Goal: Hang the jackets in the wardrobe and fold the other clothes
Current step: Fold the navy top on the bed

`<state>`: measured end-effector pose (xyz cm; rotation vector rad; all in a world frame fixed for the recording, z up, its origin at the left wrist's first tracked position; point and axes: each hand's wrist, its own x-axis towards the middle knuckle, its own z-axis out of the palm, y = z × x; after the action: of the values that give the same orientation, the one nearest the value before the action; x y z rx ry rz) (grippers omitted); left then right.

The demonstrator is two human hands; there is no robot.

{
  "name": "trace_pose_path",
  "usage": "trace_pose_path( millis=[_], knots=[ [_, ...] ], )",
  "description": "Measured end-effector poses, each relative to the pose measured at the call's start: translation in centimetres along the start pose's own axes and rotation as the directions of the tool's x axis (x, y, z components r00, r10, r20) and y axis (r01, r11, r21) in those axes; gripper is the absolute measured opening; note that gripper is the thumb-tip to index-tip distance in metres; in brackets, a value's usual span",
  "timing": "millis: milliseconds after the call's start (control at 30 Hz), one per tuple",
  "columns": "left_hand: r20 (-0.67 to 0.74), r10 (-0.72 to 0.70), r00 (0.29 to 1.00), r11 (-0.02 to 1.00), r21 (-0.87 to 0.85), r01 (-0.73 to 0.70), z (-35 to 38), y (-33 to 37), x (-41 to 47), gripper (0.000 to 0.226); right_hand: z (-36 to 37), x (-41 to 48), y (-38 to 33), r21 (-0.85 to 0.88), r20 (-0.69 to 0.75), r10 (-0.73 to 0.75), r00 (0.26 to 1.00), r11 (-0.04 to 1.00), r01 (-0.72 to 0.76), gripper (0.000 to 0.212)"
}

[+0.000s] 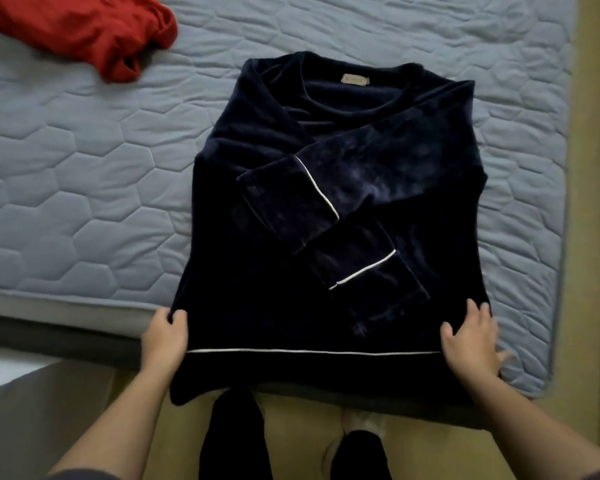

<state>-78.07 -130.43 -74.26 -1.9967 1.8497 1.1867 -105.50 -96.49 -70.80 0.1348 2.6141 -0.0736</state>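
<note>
The bed (pixel 84 168) is covered by a grey quilted pad, and the navy top (pixel 361 188) is laid flat on its near right part, with the neck far and the hem hung over the near edge. Both sleeves are crossed over the chest, so the sleeve folds are judged done and the fold from hem to neck is left. A red garment (pixel 84 32) is seen crumpled at the far left — not yet folded. No jacket or wardrobe is shown. The hem's left corner is gripped by the curled fingers of the left hand (pixel 165 336). The right corner is pinched by the right hand (pixel 471 341), though that hand is blurred.
</note>
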Motion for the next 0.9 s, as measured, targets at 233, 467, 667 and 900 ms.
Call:
trace_pose_path(
  millis=[233,467,667,900],
  knots=[
    [0.035,-0.016,0.999,0.99,0.138,0.011,0.6,-3.6,-4.1,0.031,-1.1,0.2,7.1,0.372,0.252,0.026,0.967,0.92,-0.122,0.038],
    [-0.149,0.031,0.988,0.945,0.326,0.019,-4.2,-5.3,-3.3,0.033,0.0,-2.5,12.9,0.432,0.494,0.001,0.869,0.867,-0.247,0.019],
    [-0.102,-0.121,0.987,0.889,0.43,0.154,-2.4,-4.4,-4.1,0.051,3.6,-4.5,12.3,0.188,0.168,0.135,0.977,0.968,-0.166,0.036],
    [-0.037,0.624,0.78,0.662,0.556,-0.503,2.3,0.0,-6.6,0.064,2.6,-3.9,7.2,0.089,-0.175,-0.203,0.963,0.971,0.221,0.061]
  ],
)
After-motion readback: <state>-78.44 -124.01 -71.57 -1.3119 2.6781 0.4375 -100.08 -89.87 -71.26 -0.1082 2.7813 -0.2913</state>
